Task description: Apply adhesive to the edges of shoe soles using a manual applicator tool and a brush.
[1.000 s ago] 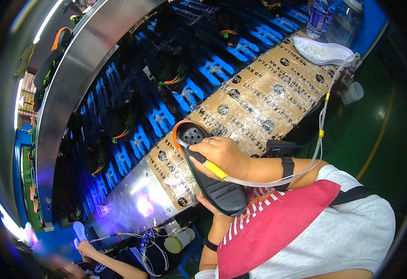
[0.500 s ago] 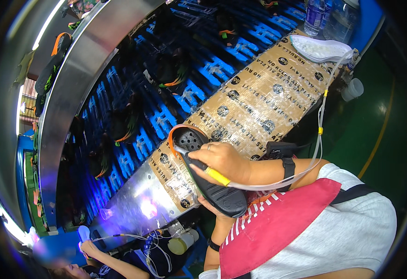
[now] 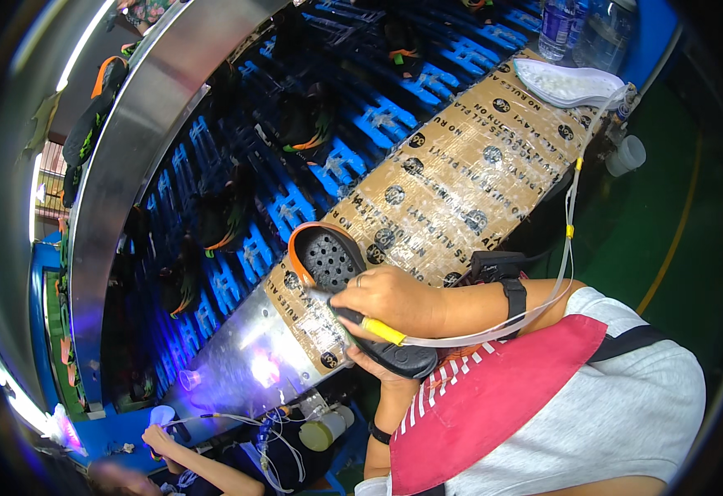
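Note:
Over the near edge of the bench I hold a black shoe sole (image 3: 334,255) with an orange rim at its far end. Round holes dot the cupped surface inside that rim. From below and near its dark end, my left hand (image 3: 375,364) grips the sole, most of its fingers hidden underneath. My right hand (image 3: 390,302), a ring on one finger, is closed around a slim brush-like applicator (image 3: 385,331) with yellow tape and a clear hose. Its pale tip touches or hovers just over the side of the sole; I cannot tell which.
Brown printed packing film covers the bench (image 3: 452,178). Beyond runs a conveyor with blue racks (image 3: 386,120) carrying dark shoes. A white sole-shaped tray (image 3: 572,83), bottles (image 3: 557,33) and a white cup (image 3: 626,155) stand far right. A co-worker's hand (image 3: 159,438) shows at lower left.
The sole has tilted, showing more of its holed inside. My right hand and the applicator tip have shifted slightly nearer me along its side. The co-worker's hand has moved a little.

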`<state>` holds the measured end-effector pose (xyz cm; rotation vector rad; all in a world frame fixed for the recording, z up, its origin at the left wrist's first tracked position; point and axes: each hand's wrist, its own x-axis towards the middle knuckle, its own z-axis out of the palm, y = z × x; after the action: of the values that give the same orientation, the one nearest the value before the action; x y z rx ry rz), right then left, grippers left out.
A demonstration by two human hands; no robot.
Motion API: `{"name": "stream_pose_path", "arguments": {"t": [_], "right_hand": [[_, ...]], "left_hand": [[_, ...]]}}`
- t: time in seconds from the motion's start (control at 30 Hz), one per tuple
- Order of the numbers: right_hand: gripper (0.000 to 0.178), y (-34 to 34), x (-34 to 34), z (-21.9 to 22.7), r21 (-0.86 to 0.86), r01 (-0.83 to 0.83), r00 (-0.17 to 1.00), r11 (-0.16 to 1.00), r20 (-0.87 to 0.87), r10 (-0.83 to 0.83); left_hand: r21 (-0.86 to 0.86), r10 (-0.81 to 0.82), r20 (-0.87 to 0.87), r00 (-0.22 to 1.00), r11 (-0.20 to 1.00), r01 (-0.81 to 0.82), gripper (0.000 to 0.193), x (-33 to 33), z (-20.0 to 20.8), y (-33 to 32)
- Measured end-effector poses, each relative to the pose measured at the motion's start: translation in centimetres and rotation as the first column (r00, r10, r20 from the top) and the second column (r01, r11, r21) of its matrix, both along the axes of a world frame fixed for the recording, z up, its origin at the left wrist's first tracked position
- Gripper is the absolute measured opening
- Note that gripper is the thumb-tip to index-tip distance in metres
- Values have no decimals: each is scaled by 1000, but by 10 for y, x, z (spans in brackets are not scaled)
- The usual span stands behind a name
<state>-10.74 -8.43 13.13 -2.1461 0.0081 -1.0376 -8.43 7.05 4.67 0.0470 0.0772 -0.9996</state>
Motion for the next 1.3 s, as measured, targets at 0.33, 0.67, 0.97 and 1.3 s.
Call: {"name": "stream_pose_path", "arguments": {"t": [0.33,0.67,0.97,1.3], "right_hand": [[23,11,-9,8,-20,35,997,999,-73,-36],[22,17,-20,7,-27,6,998,1000,-57,-8],[19,22,-26,12,63,-5,1000,998,-30,7],[19,26,-29,15,248,-206,976,947,-19,217]], "left_hand": [[-466,-66,-626,777,831,-304,73,5,-7,0],[129,42,378,925,987,-98,77,10,25,-31],[245,131,425,896,936,-253,84,16,19,-29],[16,99,249,964,994,-106,85,28,28,-33]]}}
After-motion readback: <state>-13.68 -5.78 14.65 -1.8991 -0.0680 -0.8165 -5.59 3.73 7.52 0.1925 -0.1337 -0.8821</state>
